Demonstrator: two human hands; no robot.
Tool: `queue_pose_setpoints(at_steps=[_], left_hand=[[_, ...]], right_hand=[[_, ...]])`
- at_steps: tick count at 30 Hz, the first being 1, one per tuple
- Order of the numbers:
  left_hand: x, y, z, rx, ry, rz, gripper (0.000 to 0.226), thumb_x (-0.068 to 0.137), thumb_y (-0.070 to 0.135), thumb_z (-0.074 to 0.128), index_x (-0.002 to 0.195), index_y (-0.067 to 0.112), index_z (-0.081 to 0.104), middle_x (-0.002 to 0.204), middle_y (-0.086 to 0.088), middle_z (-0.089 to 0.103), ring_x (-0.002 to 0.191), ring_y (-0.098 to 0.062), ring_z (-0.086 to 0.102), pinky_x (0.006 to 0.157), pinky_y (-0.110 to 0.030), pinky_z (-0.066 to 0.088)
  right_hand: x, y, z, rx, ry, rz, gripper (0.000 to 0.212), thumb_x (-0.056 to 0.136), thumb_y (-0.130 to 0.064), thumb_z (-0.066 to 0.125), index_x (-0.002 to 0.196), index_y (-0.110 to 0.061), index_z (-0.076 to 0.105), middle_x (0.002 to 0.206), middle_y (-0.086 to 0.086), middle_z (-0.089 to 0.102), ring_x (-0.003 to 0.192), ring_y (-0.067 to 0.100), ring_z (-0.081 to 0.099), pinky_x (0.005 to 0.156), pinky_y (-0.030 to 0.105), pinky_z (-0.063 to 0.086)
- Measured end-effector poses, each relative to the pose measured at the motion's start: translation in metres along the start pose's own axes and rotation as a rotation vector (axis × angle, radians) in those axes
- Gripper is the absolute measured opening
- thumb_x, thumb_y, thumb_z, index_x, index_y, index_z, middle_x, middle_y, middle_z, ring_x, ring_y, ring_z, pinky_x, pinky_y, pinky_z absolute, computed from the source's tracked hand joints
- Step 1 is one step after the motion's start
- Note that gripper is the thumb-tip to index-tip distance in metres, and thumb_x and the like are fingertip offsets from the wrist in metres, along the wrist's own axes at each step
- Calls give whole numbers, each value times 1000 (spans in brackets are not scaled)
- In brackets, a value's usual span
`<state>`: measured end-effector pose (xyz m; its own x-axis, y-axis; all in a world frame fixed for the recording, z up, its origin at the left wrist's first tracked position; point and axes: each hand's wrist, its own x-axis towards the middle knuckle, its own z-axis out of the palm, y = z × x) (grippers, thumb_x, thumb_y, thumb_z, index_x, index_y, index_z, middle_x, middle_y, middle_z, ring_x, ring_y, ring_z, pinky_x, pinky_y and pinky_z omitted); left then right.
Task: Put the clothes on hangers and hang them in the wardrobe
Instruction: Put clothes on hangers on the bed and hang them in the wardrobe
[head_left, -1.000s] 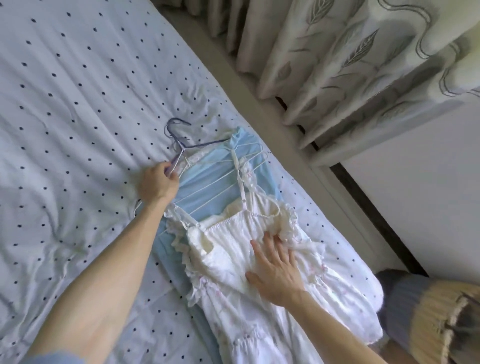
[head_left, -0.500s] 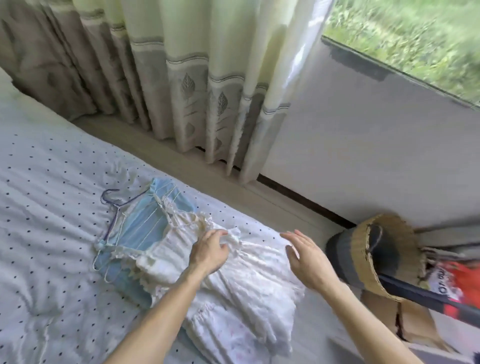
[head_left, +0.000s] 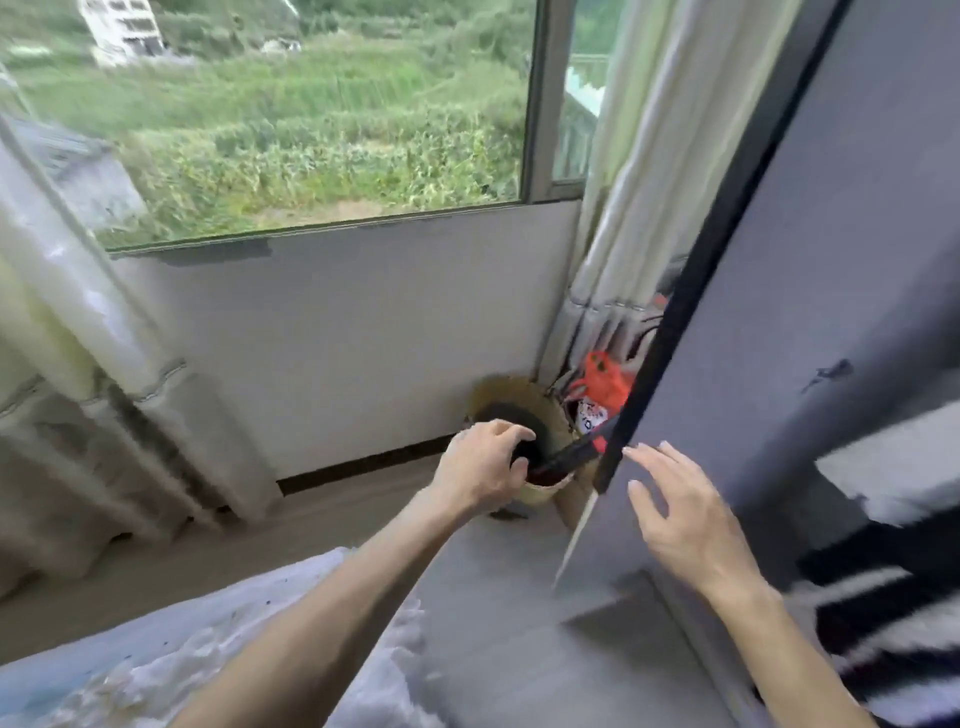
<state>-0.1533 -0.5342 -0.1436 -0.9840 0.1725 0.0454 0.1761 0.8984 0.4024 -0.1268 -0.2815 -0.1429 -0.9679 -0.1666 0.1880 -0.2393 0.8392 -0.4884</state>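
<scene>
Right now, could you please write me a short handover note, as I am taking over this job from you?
Left hand: loosely curled, holds nothing, in front of the woven basket.
Right hand: fingers straight, beside the grey wardrobe door edge; touch unclear.
White dress: lies on the bed, in neither hand; no hanger in view.
Done: nothing visibly hung.
Left: fetch the dress and hang it in the wardrobe.

Got the left hand (head_left: 480, 467) loosely curled right in front of the straw basket (head_left: 511, 389), holding nothing. Got the right hand (head_left: 680, 514) spread just right of it, against a grey door (head_left: 831, 312). Blurry white frilly garment (head_left: 156, 675) well below-left.
</scene>
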Motion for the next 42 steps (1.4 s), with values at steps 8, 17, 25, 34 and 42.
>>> queue_pose_setpoints(at_steps=[8,17,25,34,42], left_hand=[[104,243,51,28,-39,505,44,97,32,49,141,36,48,146,9,49,136,-18,42,112,-36,33],[181,429,70,-60,-96,718,44,95,35,50,139,40,46,138,5,55,125,-23,51,100,-42,46],[278,500,109,-44,-177,738,48,97,38,49,144,33,41,148,3,44,130,-24,46,101,-37,44],[373,527,185,-108,-417,552,76,95,53,48,157,33,8,158,-5,21,140,-29,37,111,-46,39],[427,585,246,-261,-430,422,77,100,36,50,158,30,0,155,-17,23,128,-38,52,102,-46,47]], right_hand=[[-62,146,-147,-170,327,231,37,100,-30,51,136,-24,59,141,-7,56,143,15,36,116,35,31],[-99,223,-287,-372,606,477,39,102,-32,49,140,-23,55,148,-3,49,146,16,30,120,28,19],[-47,276,-371,-642,775,563,46,99,-39,40,143,-28,50,157,3,37,149,23,22,120,45,23],[33,364,-386,-1004,864,667,49,99,-45,41,143,-24,49,151,4,45,146,27,32,120,58,12],[45,417,-384,-1321,1145,445,50,91,-46,49,133,-20,60,134,4,61,125,25,52,112,54,27]])
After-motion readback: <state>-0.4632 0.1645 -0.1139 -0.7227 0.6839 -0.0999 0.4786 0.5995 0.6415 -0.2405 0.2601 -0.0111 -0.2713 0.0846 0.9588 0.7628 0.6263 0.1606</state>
